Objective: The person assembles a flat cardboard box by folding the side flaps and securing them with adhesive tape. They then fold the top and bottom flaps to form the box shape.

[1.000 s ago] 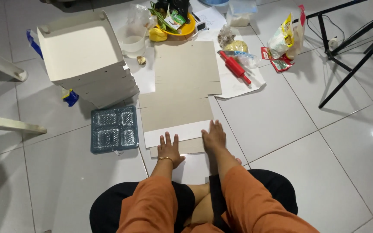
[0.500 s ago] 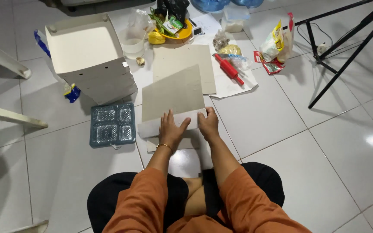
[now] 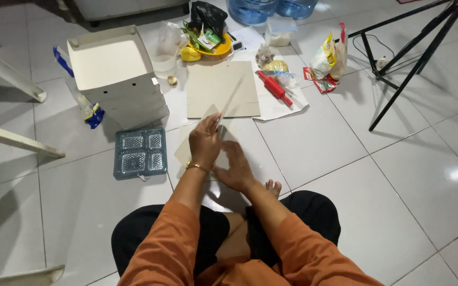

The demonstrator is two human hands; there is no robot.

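Observation:
I sit cross-legged on a tiled floor in orange sleeves. My left hand (image 3: 205, 140), with a gold bracelet at the wrist, grips a beige cardboard sheet (image 3: 231, 100) that it holds tilted up, so I see it almost edge-on. Just in front of my legs, my right hand (image 3: 234, 169) lies flat on the sheet's lower flap (image 3: 183, 152), which rests on the floor. Behind the raised sheet a pile of flat cardboard sheets (image 3: 208, 85) lies on the tiles.
A stack of white folded boxes (image 3: 115, 69) stands at the left, with a clear compartment tray (image 3: 140, 153) before it. Beyond lie a red rolling pin (image 3: 274, 87), a yellow bowl (image 3: 210, 51), a plastic cup (image 3: 165, 59) and snack bags (image 3: 329, 55). Black tripod legs (image 3: 414, 58) stand right, white chair legs (image 3: 11, 90) left.
Both hands were pressing flat on the near edge of the sheet. Now the left hand has lifted the sheet up off the floor, while the right hand stays down on the flap.

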